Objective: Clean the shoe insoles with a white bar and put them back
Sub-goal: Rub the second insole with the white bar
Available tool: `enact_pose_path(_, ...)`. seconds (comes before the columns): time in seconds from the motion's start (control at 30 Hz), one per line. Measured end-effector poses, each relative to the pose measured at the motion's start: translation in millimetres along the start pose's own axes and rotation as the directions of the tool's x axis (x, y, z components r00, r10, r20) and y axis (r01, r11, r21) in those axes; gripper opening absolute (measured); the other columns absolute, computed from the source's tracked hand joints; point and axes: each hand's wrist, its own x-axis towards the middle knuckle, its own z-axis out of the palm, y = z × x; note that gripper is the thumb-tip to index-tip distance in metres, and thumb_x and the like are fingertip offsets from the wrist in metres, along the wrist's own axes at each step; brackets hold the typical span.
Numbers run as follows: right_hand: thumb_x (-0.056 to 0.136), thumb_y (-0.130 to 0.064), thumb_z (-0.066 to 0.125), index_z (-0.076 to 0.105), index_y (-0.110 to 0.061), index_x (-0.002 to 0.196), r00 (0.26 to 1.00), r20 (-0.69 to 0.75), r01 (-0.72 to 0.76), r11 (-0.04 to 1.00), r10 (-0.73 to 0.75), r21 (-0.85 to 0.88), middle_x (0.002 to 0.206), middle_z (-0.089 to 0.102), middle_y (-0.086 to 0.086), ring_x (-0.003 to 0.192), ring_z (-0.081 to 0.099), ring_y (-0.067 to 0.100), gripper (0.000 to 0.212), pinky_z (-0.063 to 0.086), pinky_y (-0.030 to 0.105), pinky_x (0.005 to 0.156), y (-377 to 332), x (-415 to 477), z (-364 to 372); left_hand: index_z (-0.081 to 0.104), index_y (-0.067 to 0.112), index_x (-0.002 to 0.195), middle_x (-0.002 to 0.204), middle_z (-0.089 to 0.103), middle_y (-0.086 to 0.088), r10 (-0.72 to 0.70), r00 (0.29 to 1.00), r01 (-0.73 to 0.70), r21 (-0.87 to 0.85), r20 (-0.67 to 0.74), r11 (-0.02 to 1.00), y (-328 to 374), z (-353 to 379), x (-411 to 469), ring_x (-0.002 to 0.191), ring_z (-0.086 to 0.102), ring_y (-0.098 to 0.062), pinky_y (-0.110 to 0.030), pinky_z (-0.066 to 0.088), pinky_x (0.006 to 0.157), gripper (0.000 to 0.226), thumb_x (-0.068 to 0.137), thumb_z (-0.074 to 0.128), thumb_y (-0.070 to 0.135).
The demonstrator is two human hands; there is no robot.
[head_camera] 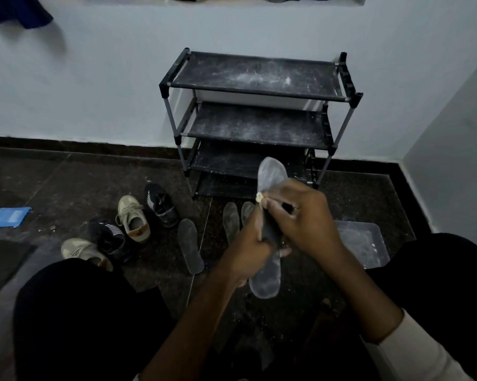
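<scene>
Held insole (271, 174): grey, whitish film on surface, in air, toe end up and away. Left hand (252, 243) grips its middle. Bar (259, 198): small whitish lump, pinched by right hand (300, 215), touching held insole at left edge. Lone insole (190, 246): dark grey, flat on floor (67, 182). Second insole (231, 220) and third insole (247, 211): side by side, partly hidden by hands. Beige shoe (134, 218), black shoe (161, 204), striped shoe (109, 237), other beige shoe (83, 253): upright, loose group at left.

The person wears dark, nearly black trousers (89, 320), seen as two broad knees at the lower left and lower right of the frame (the cloth is too dark to show seams). A cream long sleeve (413, 353) covers the right arm in the lower right corner, ending partway along the forearm. The left hand (248, 251) and right hand (300, 215) are bare.
</scene>
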Motion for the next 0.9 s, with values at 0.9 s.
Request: enact_pose_path(0.9, 0.088, -0.01, 0.077, 0.08, -0.01, 0.094, 0.854, 0.084, -0.473, 0.7, 0.513, 0.534, 0.095, 0.077, 0.007, 0.074, 0.073, 0.02, 0.007, 0.057, 0.029, 0.066, 19.7, -5.7, -5.8, 0.055, 0.015, 0.139, 0.133, 0.063, -0.031, -0.075, 0.995, 0.099, -0.58, 0.065, 0.809, 1.9, -9.9, 2.6, 0.123, 0.06, -0.052, -0.071, 0.041, 0.107, 0.054, 0.088, 0.059, -0.003)
